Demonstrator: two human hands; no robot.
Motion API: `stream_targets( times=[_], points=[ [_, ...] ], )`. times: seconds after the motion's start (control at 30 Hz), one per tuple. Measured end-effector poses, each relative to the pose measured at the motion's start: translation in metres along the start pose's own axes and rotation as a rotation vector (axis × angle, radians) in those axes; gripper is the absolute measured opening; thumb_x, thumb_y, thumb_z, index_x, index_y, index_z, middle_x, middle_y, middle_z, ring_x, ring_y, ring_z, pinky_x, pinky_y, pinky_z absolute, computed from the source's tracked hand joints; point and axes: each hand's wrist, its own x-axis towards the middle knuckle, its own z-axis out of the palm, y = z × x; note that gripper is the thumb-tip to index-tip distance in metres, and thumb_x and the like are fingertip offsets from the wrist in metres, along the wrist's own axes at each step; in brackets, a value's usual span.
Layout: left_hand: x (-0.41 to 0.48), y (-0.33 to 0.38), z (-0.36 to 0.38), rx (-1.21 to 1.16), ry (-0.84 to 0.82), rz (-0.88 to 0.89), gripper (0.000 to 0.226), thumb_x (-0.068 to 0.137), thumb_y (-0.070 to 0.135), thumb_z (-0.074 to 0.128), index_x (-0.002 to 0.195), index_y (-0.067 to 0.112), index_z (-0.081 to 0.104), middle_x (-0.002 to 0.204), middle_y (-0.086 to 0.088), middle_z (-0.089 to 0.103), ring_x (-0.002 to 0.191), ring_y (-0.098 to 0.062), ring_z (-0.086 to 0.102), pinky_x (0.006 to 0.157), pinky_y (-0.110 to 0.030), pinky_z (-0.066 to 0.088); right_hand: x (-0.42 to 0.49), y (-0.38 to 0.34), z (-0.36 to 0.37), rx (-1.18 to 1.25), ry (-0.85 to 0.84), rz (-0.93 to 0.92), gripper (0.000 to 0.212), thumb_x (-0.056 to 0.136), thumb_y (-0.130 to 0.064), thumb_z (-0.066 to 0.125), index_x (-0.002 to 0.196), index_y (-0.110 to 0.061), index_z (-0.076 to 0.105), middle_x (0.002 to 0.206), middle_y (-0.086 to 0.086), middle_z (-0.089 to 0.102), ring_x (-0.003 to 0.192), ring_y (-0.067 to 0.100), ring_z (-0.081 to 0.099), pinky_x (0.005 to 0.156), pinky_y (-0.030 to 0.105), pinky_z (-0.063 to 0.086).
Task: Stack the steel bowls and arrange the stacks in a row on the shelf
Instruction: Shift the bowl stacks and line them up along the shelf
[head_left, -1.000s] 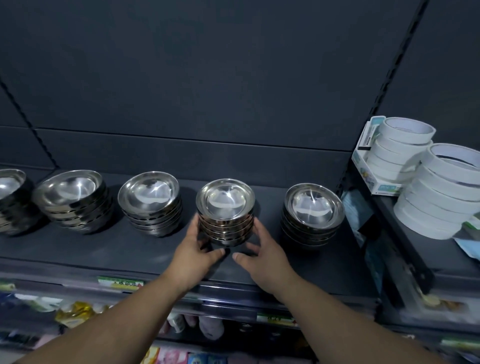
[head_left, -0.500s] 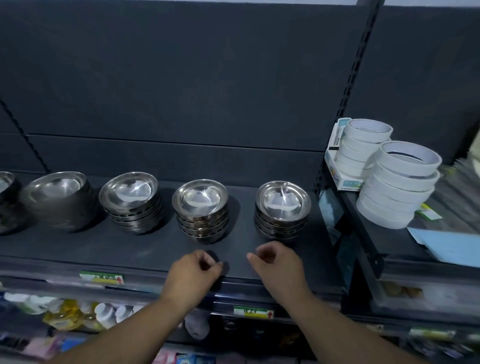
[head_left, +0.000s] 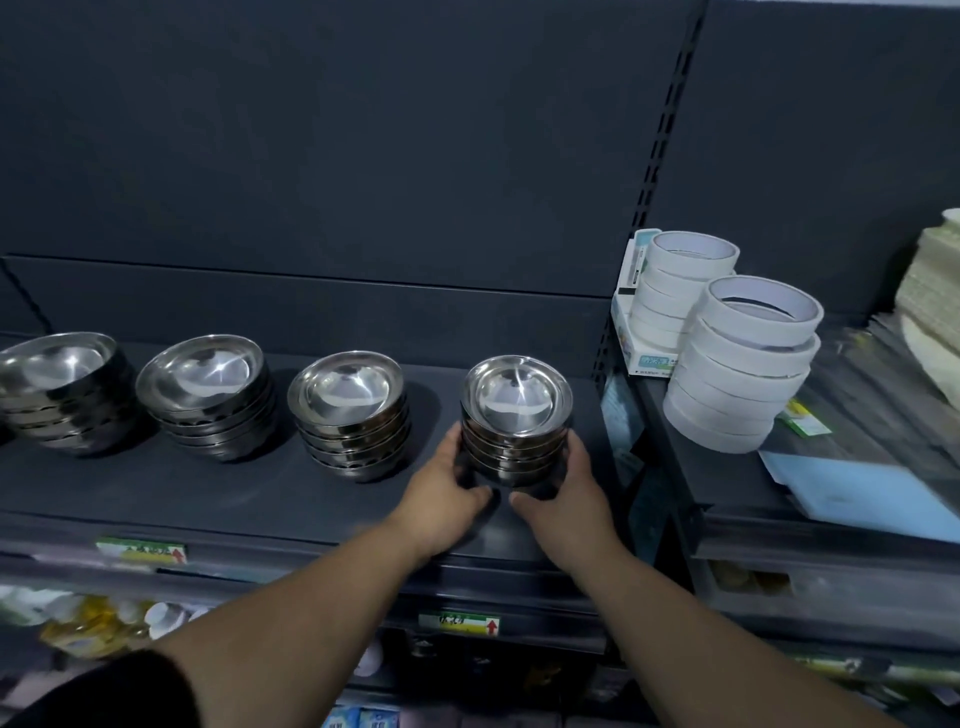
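both hands, left hand (head_left: 441, 496) and right hand (head_left: 563, 499), cupping the rightmost bowl stack (head_left: 514, 421), three other stacks (head_left: 350, 413) lined up left of it on the shelf (head_left: 208, 499)

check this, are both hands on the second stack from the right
No, the left hand and right hand cup the rightmost bowl stack from either side.

Both forearms rise from bottom of frame toward centre, converging. Left hand (head_left: 441, 499) sits just left of centre, palm turned inward, fingers curled round the left side of the rightmost bowl stack (head_left: 515, 421), thumb low at front. Right hand (head_left: 563, 499) mirrors it on the stack's right side, fingers up along the side, thumb pointing inward. Thumbs nearly meet. Dark sleeve (head_left: 104, 691) at lower left on left arm; right forearm bare.
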Motion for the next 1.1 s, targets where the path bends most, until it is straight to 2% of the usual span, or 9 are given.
stream_targets(
  times=[0.33,0.4,0.53,0.63,0.8,0.9,0.97,1.03,1.1],
  points=[
    [-0.006,-0.001,0.016,-0.019,0.000,0.007,0.099,0.080,0.006,0.068,0.153,0.034,0.007,0.140,0.012,0.046,0.129,-0.006,0.045,0.113,-0.037,0.038,-0.005,0.006,-0.006,0.027,0.027,0.004,0.098,0.071,-0.013,0.080,0.150,-0.028,0.022,0.139,-0.007,0.053,0.126,0.012,0.052,0.108,0.038,0.043],
    [-0.008,-0.001,0.013,0.041,-0.001,0.020,0.099,0.078,0.015,0.069,0.153,0.035,0.007,0.149,0.009,0.040,0.134,-0.008,0.042,0.114,-0.038,0.036,-0.007,0.006,-0.007,0.026,0.027,0.028,0.098,0.072,-0.012,0.080,0.150,-0.024,0.023,0.140,-0.007,0.052,0.126,0.013,0.052,0.108,0.036,0.042],
    [-0.020,0.003,0.001,0.314,0.050,-0.005,0.086,0.084,0.027,0.070,0.153,0.019,0.020,0.154,-0.002,0.035,0.140,-0.017,0.037,0.115,-0.031,0.031,-0.018,0.003,-0.003,-0.007,0.063,0.166,0.067,0.073,-0.018,0.082,0.130,-0.009,0.047,0.122,0.003,0.061,0.109,0.019,0.059,0.089,0.025,0.044],
    [-0.037,0.002,-0.015,0.515,0.056,0.018,0.063,0.085,0.032,0.069,0.142,0.019,0.045,0.142,-0.001,0.051,0.128,-0.015,0.050,0.106,-0.021,0.037,-0.032,-0.005,0.007,-0.156,-0.035,0.150,0.042,0.078,-0.027,0.078,0.115,-0.013,0.064,0.107,-0.002,0.067,0.098,0.013,0.062,0.083,0.020,0.043],
    [-0.062,-0.013,-0.074,0.550,0.009,-0.019,0.047,0.084,0.036,0.071,0.128,0.024,0.060,0.124,0.005,0.065,0.110,-0.005,0.060,0.094,-0.013,0.042,-0.044,-0.033,0.043,-0.222,-0.148,0.041,0.037,0.079,-0.028,0.075,0.114,-0.017,0.069,0.107,-0.003,0.072,0.094,0.007,0.064,0.083,0.016,0.044],
    [-0.072,-0.023,-0.124,0.534,0.125,-0.075,0.033,0.083,0.035,0.071,0.113,0.022,0.068,0.106,0.007,0.069,0.096,-0.004,0.062,0.081,-0.009,0.041,-0.042,-0.056,0.080,-0.172,-0.205,-0.009,0.039,0.078,-0.027,0.078,0.114,-0.016,0.070,0.108,0.002,0.072,0.097,0.010,0.067,0.092,0.023,0.050],
    [-0.077,-0.031,-0.160,0.506,0.223,-0.124,0.015,0.082,0.037,0.071,0.091,0.024,0.073,0.087,0.009,0.072,0.085,-0.004,0.065,0.075,-0.013,0.044,-0.040,-0.071,0.111,-0.126,-0.247,-0.007,0.038,0.078,-0.026,0.079,0.113,-0.017,0.069,0.107,0.002,0.072,0.095,0.010,0.067,0.091,0.025,0.052],
    [-0.081,-0.041,-0.196,0.488,0.308,-0.151,0.018,0.080,0.040,0.071,0.070,0.025,0.070,0.069,0.010,0.069,0.073,-0.004,0.063,0.071,-0.019,0.045,-0.039,-0.084,0.146,-0.095,-0.281,-0.006,0.037,0.077,-0.024,0.079,0.113,-0.017,0.069,0.107,0.002,0.072,0.093,0.010,0.067,0.092,0.027,0.053],
    [-0.082,-0.053,-0.233,0.455,0.397,-0.183,0.026,0.080,0.042,0.071,0.064,0.023,0.066,0.063,0.009,0.066,0.069,-0.006,0.062,0.066,-0.021,0.042,-0.040,-0.097,0.182,-0.059,-0.295,-0.004,0.038,0.078,-0.022,0.079,0.113,-0.017,0.066,0.106,0.001,0.071,0.091,0.008,0.066,0.086,0.021,0.053]
  ],
)
